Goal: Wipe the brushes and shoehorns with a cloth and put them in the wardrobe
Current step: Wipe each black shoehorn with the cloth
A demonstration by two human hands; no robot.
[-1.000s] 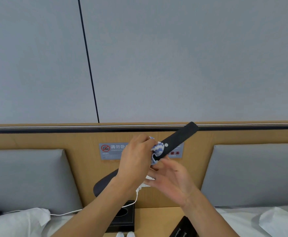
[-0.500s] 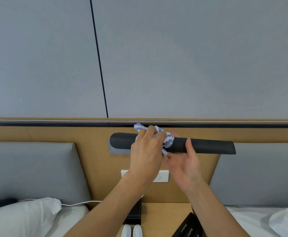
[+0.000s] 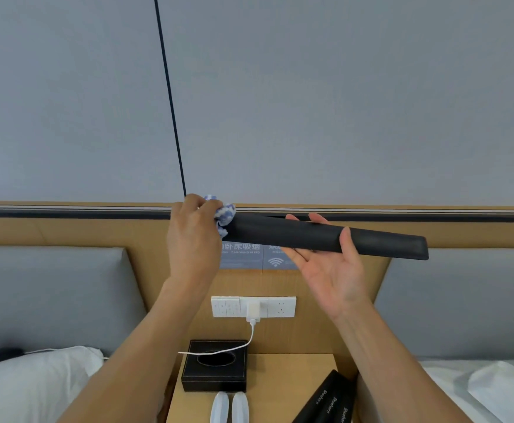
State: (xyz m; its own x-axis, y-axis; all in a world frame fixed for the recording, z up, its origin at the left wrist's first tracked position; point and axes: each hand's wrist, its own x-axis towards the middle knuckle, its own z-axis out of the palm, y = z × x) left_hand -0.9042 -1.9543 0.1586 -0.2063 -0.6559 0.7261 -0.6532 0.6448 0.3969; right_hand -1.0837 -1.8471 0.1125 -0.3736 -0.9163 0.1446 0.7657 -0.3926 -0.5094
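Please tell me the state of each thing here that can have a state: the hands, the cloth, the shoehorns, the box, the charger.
Long black shoehorn: held up, near level, resting across right fingers.
Blue-and-white cloth: bunched, pressed on the shoehorn's left end.
Left hand: grips the cloth.
Right hand: open, palm up, supporting the shoehorn.
Black tissue box: on the nightstand, slot open.
White charger: plugged in.
Black labelled shoehorns: lying on the nightstand.

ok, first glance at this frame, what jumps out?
The long black shoehorn held level at mid-frame before the headboard. The left hand presses a bunched blue-and-white cloth on its left end, while the right hand props it from below, palm open. More shoehorns lie on the nightstand.
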